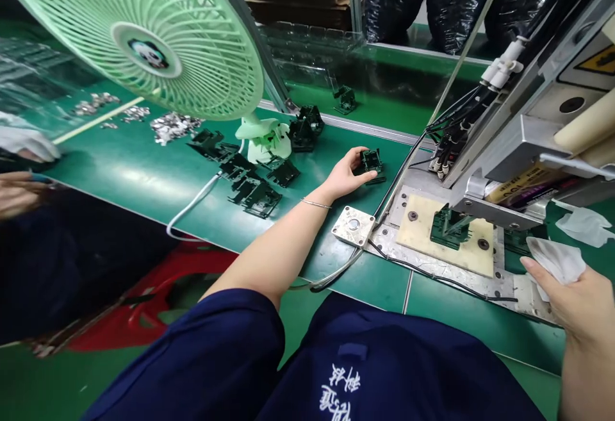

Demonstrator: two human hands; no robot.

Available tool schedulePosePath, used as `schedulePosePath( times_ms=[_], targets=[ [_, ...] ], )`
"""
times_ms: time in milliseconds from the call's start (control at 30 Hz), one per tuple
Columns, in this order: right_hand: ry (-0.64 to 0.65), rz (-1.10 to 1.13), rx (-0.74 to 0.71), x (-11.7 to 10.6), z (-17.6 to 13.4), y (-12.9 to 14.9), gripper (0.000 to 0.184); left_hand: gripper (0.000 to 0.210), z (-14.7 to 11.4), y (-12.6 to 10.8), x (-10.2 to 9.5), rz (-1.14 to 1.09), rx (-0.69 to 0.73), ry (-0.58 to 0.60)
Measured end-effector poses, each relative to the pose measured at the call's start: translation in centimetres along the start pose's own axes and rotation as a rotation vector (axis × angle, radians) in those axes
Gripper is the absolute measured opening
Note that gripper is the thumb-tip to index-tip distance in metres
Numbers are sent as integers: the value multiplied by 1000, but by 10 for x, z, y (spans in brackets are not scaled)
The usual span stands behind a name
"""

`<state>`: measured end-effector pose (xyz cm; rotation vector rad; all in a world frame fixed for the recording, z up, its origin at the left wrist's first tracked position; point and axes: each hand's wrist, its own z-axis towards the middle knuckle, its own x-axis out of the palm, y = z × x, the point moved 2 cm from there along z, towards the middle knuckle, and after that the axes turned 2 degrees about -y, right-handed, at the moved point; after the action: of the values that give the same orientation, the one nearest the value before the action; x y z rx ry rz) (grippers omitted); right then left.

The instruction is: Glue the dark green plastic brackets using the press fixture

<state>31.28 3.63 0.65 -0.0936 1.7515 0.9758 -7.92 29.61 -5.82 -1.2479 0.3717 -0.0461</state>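
Observation:
My left hand (350, 174) is closed around a small dark green plastic housing (371, 161) at the middle of the bench, thumb in front and fingers behind. In my right hand (579, 296), at the right, a crumpled white tissue (556, 259) is pinched. Between the hands, a similar dark green housing (450, 227) sits on the cream plate (413, 232) of a bench machine, beneath its head (504, 211). Another dark green part lies partly hidden behind the tissue.
A square metal button box (354, 225) and black cables lie beside the machine. Several dark housings (257, 195) stand near a green fan (192, 43). Small metal pieces (173, 127) are piled behind. A co-worker's gloved hand (26, 144) is at the far left, above a red stool (158, 299).

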Motion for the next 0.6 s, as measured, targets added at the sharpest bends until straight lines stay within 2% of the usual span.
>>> schedulePosePath(
  times_ms=[200,367,433,500,600],
  targets=[
    [53,-4,17,-3,-2,3,56,76,-1,-1,0,6,-10,2],
    [38,-18,29,-3,-2,3,58,77,-3,-1,-1,-4,-8,10],
    [80,-55,20,-1,-3,5,57,77,-3,-2,-1,3,-11,18],
    [160,-116,-44,2,-5,15,55,77,-4,-3,-2,11,-22,28],
    [250,-162,-294,7,-12,45,53,78,-5,-5,-3,22,-27,38]
  ],
)
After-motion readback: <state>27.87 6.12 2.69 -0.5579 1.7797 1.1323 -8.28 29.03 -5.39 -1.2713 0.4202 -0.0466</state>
